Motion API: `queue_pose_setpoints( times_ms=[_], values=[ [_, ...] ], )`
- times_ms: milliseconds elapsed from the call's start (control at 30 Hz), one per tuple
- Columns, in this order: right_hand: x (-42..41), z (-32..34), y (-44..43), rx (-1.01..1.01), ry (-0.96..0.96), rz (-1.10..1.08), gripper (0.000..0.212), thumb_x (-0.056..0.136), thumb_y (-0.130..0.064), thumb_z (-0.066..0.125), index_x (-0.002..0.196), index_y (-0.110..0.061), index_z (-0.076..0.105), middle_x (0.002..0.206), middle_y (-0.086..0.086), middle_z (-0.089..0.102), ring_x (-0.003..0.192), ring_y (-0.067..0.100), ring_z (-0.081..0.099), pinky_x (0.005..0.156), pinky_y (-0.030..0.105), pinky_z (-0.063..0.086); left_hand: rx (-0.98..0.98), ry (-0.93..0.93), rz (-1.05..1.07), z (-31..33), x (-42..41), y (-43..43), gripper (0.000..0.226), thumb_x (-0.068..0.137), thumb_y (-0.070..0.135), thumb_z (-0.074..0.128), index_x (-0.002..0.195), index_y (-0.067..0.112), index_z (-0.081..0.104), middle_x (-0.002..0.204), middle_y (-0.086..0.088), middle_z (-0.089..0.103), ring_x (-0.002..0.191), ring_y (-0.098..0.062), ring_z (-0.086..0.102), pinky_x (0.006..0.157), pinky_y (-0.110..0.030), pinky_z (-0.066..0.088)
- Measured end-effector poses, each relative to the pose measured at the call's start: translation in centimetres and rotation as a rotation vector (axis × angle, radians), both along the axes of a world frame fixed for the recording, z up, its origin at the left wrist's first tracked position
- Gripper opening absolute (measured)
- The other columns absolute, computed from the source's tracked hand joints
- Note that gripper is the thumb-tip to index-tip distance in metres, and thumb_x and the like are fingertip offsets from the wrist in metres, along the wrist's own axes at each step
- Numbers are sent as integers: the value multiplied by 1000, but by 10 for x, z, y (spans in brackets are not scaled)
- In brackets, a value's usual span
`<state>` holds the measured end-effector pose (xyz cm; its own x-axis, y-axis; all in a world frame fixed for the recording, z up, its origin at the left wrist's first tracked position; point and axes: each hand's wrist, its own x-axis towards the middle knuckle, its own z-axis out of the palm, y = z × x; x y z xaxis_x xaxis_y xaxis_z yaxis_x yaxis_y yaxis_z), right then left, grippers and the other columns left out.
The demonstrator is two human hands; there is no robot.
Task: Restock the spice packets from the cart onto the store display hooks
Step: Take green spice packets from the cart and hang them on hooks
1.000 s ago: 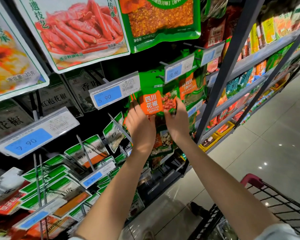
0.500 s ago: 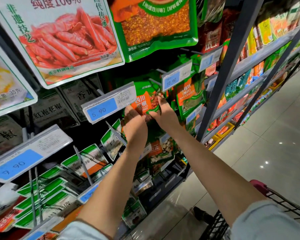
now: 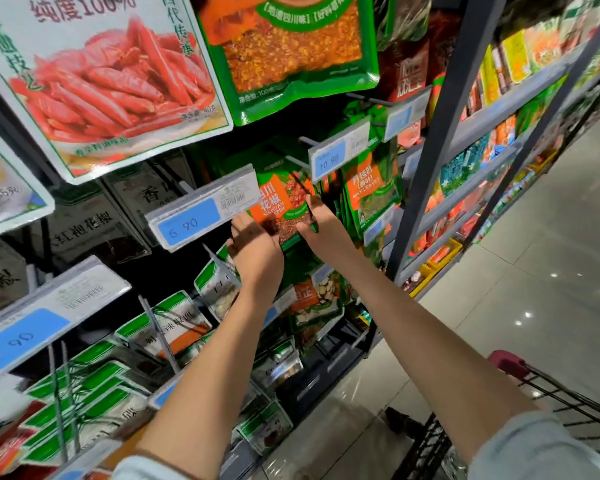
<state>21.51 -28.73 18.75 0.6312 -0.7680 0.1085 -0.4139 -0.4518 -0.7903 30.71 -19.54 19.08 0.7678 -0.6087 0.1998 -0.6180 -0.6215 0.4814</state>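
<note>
The left hand [image 3: 255, 244] and the right hand [image 3: 321, 224] are raised side by side, a small gap between them, and both are closed on the same pepper packet [image 3: 284, 202]. The left hand holds the packet's lower left edge and the right hand pinches its right edge. The packet is orange and green with red peppercorns printed on it. It sits upright against the display, up among the hooks, its left part hidden behind a price tag [image 3: 198, 213] that reads 6.90. I cannot tell whether it already hangs on a hook. Just to the right of it hangs a row of bay leaf packets [image 3: 368, 188], with a second price tag [image 3: 329, 160] reading 10.90 above them. Below the hands, more packets [image 3: 312, 301] hang in the lower rows. Above, to the left, a large chili packet [image 3: 101, 74] fills the upper corner, and a green packet of chili flakes [image 3: 291, 46] hangs beside it. A grey shelf post [image 3: 440, 133] rises to the right of the display, with stocked shelves beyond it. At the lower right, past the right forearm, the wire cart [image 3: 551, 396] stands on the pale tiled floor [image 3: 551, 254].
</note>
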Motion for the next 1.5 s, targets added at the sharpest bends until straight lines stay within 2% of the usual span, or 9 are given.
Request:
queue_pose_setpoints(
  times_ms=[133,300,433,533,667,833,1067,1400,1500],
  values=[
    [-44,-1,36,152,-172,-123,51,101,-22,46,149,-10,31,112,2,61,76,17,56,67,31,46,-65,-144,-42,-11,-34,16,80,86,15,65,148,-5,19,152,-24,25,140,-36,26,114,-48,24],
    [-125,-31,84,181,-339,-381,16,98,-19,52,107,-23,65,88,-11,67,76,-2,60,71,23,47,-191,-150,-368,-39,-103,47,50,88,9,59,134,-5,46,139,-24,46,130,-41,42,108,-53,37],
    [-207,-64,124,276,-293,-613,19,97,-18,52,90,-26,68,87,-2,70,83,15,66,79,36,52,-206,-165,-671,-68,-174,71,40,88,18,46,119,-2,61,118,-19,62,109,-34,57,91,-42,50],
    [-273,-88,162,346,-240,-778,19,99,-18,50,101,-20,69,90,-5,70,75,6,65,70,18,51,-152,-84,-909,-97,-229,89,33,83,13,52,113,2,61,109,-14,65,98,-31,63,79,-38,56],
    [-356,-127,216,457,-93,-1018,31,98,-22,51,123,-8,62,104,15,69,88,32,66,86,42,51,206,-6,-1198,-139,-302,112,33,83,12,55,115,6,64,113,-11,65,101,-30,63,82,-36,53],
    [-450,-179,282,529,218,-1160,16,96,-19,53,100,-22,69,86,10,69,74,27,63,64,37,47,289,94,-1399,-189,-369,153,17,93,12,47,88,6,63,91,-9,60,70,-16,63,61,-23,50],
    [-540,-228,348,744,312,-1220,27,98,-27,51,122,-21,63,109,4,67,98,28,64,80,35,50,879,-86,-1658,-242,-441,174,53,94,20,54,143,12,36,149,-7,36,138,-27,31,114,-45,25],
    [-639,-317,354,1076,358,-1356,45,83,-23,74,121,-8,56,110,14,63,97,27,61,65,17,45,1164,-269,-1534,-324,-481,167,79,96,38,50,154,23,-1,161,2,-5,149,-25,0,118,-53,11],
    [-654,-329,350,1033,405,-1407,65,77,-21,80,129,-2,47,122,16,58,112,30,57,86,33,47,1161,-285,-1531,-344,-472,172,77,97,31,50,154,25,-1,162,3,-12,149,-23,-7,119,-51,7]
  ],
)
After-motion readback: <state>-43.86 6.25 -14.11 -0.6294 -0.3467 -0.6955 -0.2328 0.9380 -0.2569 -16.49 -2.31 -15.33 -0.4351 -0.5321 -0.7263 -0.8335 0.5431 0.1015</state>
